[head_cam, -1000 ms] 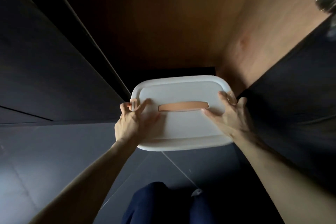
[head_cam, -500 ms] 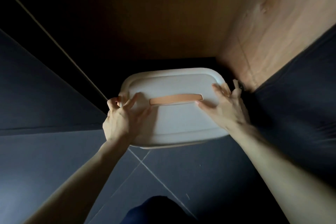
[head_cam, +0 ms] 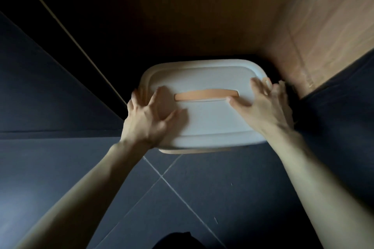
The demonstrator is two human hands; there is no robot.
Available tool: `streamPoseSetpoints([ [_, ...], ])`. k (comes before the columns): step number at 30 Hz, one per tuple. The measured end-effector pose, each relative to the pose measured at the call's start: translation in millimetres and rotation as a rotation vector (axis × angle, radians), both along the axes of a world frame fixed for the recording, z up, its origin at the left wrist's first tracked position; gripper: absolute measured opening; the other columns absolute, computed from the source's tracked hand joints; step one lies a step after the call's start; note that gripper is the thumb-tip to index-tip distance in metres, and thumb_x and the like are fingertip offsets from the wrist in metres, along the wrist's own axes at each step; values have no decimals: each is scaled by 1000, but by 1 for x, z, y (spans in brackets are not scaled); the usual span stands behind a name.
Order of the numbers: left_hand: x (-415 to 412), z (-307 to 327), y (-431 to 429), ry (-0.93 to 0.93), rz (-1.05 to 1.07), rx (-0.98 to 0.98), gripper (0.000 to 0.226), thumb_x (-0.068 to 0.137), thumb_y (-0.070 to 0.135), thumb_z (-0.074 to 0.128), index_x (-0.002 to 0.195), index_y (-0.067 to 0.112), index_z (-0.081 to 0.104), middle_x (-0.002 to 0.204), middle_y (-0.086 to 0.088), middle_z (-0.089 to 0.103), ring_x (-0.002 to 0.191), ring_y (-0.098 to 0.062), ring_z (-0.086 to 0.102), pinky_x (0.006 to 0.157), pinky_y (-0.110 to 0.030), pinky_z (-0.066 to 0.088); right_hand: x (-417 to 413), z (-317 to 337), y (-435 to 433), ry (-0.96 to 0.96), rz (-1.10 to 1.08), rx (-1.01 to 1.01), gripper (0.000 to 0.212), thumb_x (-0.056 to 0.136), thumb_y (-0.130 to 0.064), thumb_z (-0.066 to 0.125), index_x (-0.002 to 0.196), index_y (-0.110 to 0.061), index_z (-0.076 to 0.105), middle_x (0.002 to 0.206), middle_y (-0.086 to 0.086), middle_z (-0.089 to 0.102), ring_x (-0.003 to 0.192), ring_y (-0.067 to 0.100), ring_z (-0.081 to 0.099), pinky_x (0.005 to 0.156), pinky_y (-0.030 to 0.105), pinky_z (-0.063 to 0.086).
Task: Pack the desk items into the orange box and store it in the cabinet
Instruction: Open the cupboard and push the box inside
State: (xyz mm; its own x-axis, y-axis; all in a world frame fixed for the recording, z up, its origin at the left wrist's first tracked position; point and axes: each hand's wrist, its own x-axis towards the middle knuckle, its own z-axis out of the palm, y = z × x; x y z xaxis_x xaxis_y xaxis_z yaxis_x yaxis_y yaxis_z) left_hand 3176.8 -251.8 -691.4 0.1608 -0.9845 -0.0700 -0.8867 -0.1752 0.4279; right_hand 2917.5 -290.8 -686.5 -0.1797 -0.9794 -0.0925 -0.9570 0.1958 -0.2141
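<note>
Head view: left hand (head_cam: 147,119) and right hand (head_cam: 265,107) grip the box (head_cam: 204,119) by its ends; the cabinet wall (head_cam: 315,36) beside the right hand may pinch fingers (head_cam: 267,85).

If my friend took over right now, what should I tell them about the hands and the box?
Left hand: grips the left end of the orange box.
Right hand: grips its right end.
The box, lid on, is at the cabinet mouth, its near edge out over the floor tiles.
Done: packing, it seems.
Left: push it fully in, let go.
</note>
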Motion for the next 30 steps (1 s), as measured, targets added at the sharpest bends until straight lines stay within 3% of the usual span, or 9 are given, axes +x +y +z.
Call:
streamPoseSetpoints([
  [5, 1, 5, -25, -6, -7, 89, 75, 77, 66, 49, 141, 36, 27, 148, -19, 17, 131, -39, 22, 104, -44, 29, 3, 2, -22, 52, 41, -24, 85, 70, -80, 32, 135, -25, 36, 137, 18, 37, 117, 38, 37, 97, 44, 31],
  [9, 4, 16, -15, -81, -267, -139, 70, 79, 71, 32, 130, 27, 51, 149, -10, 31, 135, -30, 25, 108, -40, 22, 1, 14, -8, -112, 265, -137, 80, 69, -80, 37, 124, -26, 55, 145, 5, 39, 135, 21, 24, 108, 36, 10],
  [11, -2, 15, -1, -123, -448, -214, 80, 79, 74, 29, 127, 16, 55, 142, -7, 43, 132, -25, 36, 109, -38, 23, 1, 17, 9, -136, 408, -55, 99, 59, -91, 27, 134, -29, 44, 150, -1, 31, 139, 11, 13, 111, 35, 4],
  [13, -7, 11, 5, -200, -503, -291, 84, 77, 74, 36, 123, 7, 58, 134, -8, 53, 126, -25, 46, 107, -40, 29, 1, 17, 18, -88, 471, -20, 110, 52, -95, 23, 140, -30, 31, 154, -1, 21, 142, 11, 7, 114, 38, 2],
  [17, -5, 3, -7, -257, -534, -438, 78, 77, 71, 40, 113, 6, 65, 122, -9, 62, 116, -26, 56, 100, -39, 38, 1, 16, 12, -82, 462, -81, 112, 47, -94, 28, 137, -28, 39, 151, -2, 30, 141, 14, 17, 113, 37, 12],
  [25, -8, -9, -38, -340, -535, -613, 64, 77, 61, 51, 99, 5, 72, 108, -9, 69, 99, -27, 66, 79, -39, 55, 2, -2, -21, -47, 465, -222, 102, 55, -88, 38, 124, -15, 58, 136, 8, 52, 132, 23, 40, 108, 47, 31],
  [30, -12, -16, -53, -362, -527, -713, 57, 77, 57, 55, 93, 6, 73, 103, -8, 70, 94, -29, 67, 74, -40, 56, -1, -6, -39, -7, 512, -255, 97, 59, -85, 42, 120, -12, 60, 131, 11, 55, 127, 27, 46, 105, 48, 35],
])
